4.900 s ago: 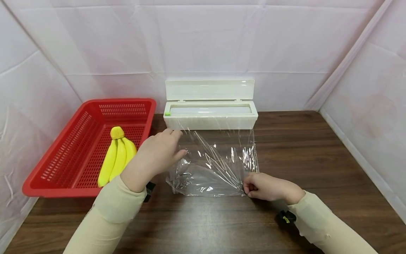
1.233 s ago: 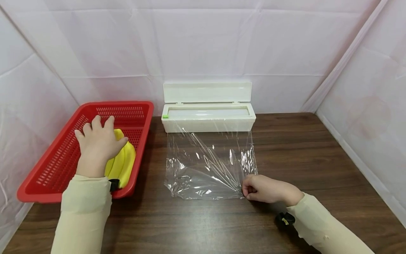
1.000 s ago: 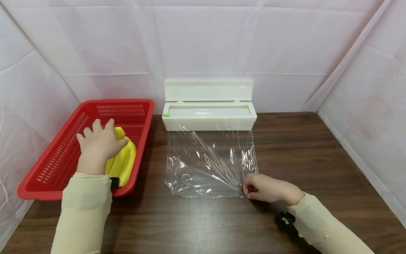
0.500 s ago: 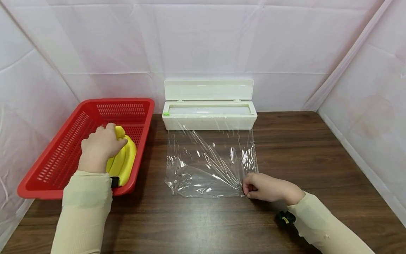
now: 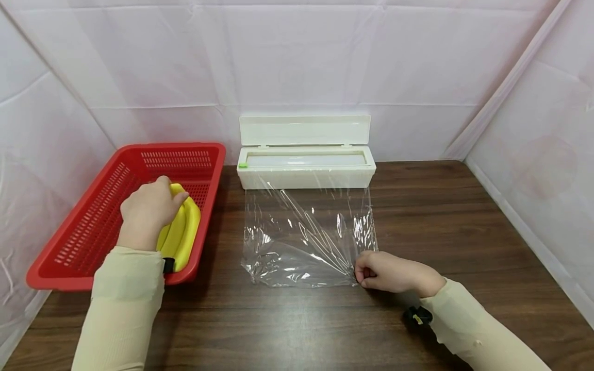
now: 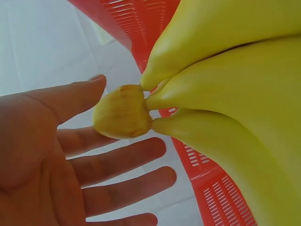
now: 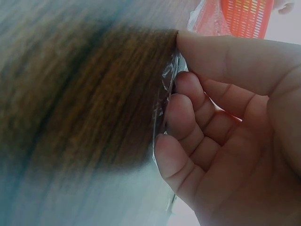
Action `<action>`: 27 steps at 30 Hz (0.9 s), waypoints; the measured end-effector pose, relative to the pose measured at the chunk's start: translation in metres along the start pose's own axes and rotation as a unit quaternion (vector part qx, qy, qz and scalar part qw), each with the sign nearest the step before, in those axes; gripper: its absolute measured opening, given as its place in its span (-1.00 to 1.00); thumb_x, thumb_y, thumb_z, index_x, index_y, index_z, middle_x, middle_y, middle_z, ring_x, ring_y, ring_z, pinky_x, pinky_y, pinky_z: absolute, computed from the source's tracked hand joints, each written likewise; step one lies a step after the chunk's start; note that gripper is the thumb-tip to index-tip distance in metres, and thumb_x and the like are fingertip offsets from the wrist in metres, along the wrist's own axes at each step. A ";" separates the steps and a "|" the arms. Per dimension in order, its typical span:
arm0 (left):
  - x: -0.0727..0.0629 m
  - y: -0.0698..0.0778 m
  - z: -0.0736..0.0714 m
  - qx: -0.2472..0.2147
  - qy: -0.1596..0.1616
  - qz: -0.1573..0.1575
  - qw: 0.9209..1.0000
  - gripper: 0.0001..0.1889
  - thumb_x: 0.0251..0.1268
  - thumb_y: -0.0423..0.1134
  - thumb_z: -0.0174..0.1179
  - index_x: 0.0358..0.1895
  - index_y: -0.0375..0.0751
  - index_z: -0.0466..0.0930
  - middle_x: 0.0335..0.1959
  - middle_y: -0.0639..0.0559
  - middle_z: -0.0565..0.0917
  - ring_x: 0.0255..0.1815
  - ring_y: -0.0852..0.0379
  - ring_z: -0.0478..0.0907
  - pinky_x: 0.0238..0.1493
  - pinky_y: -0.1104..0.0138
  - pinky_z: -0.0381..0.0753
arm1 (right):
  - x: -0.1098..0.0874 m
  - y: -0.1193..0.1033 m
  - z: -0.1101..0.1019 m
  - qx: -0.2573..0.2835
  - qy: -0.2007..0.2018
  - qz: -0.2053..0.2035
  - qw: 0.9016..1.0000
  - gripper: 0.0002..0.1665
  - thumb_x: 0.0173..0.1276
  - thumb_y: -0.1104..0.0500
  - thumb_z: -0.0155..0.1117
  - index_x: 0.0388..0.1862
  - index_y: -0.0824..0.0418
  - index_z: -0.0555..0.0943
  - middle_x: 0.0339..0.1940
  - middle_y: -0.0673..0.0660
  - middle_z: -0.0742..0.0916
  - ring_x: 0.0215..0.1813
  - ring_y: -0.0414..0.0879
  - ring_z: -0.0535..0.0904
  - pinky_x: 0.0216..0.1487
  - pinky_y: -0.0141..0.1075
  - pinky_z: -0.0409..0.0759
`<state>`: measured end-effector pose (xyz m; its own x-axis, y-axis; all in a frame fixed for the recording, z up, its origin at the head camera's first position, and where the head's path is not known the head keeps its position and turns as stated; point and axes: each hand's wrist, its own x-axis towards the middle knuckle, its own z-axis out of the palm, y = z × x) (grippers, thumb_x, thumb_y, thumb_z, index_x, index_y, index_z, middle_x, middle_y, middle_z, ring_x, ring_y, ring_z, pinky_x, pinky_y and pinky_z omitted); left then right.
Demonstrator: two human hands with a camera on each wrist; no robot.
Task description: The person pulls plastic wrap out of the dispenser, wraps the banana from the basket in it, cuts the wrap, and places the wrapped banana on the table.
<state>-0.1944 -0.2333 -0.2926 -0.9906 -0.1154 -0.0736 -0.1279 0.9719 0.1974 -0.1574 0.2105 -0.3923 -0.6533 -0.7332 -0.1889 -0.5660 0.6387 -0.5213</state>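
Note:
In the head view, my left hand [image 5: 150,208] reaches into the red basket [image 5: 214,196] at the stem end of a bunch of bananas [image 5: 187,239]. The left wrist view shows the banana stem [image 6: 122,113] between thumb and index finger, with the other fingers stretched out behind it. My right hand [image 5: 394,273] pinches the near right corner of a sheet of clear plastic wrap [image 5: 297,257]. Its fingertips curl at the film's edge [image 7: 164,84] in the right wrist view. The sheet runs back to a white wrap dispenser [image 5: 306,179] with its lid raised.
A green slider [image 5: 243,165] sits at the dispenser's left end. White cloth walls [image 5: 297,62] surround the dark wooden table [image 5: 436,216]. The basket's raised rim stands around the left hand.
My left hand has left the wrap's left side and gone into the basket, its spread fingers drawing in at the banana stem. The bunch has shifted slightly right. The right hand stays put.

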 end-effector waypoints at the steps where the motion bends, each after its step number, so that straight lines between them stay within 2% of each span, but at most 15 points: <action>1: 0.000 0.001 0.000 -0.003 0.010 -0.003 1.000 -0.46 0.33 0.07 0.02 0.02 -0.42 0.32 -0.34 -0.33 0.53 -0.37 -0.19 0.50 -0.55 0.12 0.45 | 0.000 0.000 0.000 0.000 0.000 0.000 1.000 -0.77 0.17 0.38 0.21 -0.55 0.08 0.47 -0.43 -0.06 0.47 -0.38 -0.31 0.32 -0.36 -0.47 0.33; 6: 0.000 0.003 -0.001 -0.019 0.047 -0.018 0.999 -0.51 0.31 0.07 0.06 -0.13 -0.39 0.38 -0.45 -0.28 0.51 -0.43 -0.19 0.48 -0.60 0.15 0.41 | 0.000 0.000 -0.001 -0.006 0.002 0.001 1.000 -0.77 0.14 0.38 0.22 -0.55 0.08 0.47 -0.44 -0.07 0.47 -0.39 -0.31 0.33 -0.36 -0.47 0.33; 14: -0.001 0.005 -0.002 -0.027 0.059 -0.027 0.998 -0.59 0.35 0.00 0.00 -0.23 -0.39 0.39 -0.52 -0.24 0.48 -0.48 -0.17 0.47 -0.63 0.19 0.39 | 0.000 0.002 0.001 0.000 -0.003 0.007 1.000 -0.77 0.16 0.37 0.22 -0.55 0.07 0.47 -0.43 -0.06 0.47 -0.39 -0.32 0.32 -0.35 -0.46 0.33; 19: -0.002 0.004 -0.003 -0.036 0.084 -0.028 0.995 -0.62 0.34 -0.02 -0.07 -0.38 -0.34 0.34 -0.61 -0.19 0.41 -0.55 -0.14 0.44 -0.67 0.19 0.35 | 0.000 0.001 0.001 0.002 -0.002 0.006 1.000 -0.76 0.17 0.37 0.23 -0.55 0.07 0.47 -0.43 -0.06 0.47 -0.38 -0.31 0.32 -0.35 -0.46 0.32; 23: -0.003 0.003 -0.005 -0.043 0.109 -0.024 0.993 -0.61 0.33 -0.02 -0.09 -0.36 -0.37 0.34 -0.61 -0.20 0.40 -0.58 -0.15 0.44 -0.70 0.19 0.34 | 0.000 0.001 0.001 -0.002 0.000 0.006 1.000 -0.76 0.15 0.37 0.23 -0.56 0.07 0.47 -0.43 -0.07 0.46 -0.38 -0.31 0.32 -0.35 -0.46 0.32; 27: -0.004 0.002 -0.005 -0.048 0.115 -0.022 0.992 -0.60 0.34 -0.02 -0.07 -0.35 -0.38 0.34 -0.62 -0.20 0.40 -0.60 -0.13 0.43 -0.71 0.20 0.34 | 0.000 0.002 0.001 -0.002 0.001 0.005 1.000 -0.76 0.15 0.37 0.23 -0.56 0.06 0.47 -0.43 -0.07 0.46 -0.38 -0.31 0.32 -0.35 -0.47 0.33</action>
<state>-0.1909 -0.2316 -0.2865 -0.9674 -0.2118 0.1391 -0.1641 0.9420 0.2927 -0.1581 0.2113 -0.3944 -0.6607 -0.7256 -0.1925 -0.5610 0.6476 -0.5156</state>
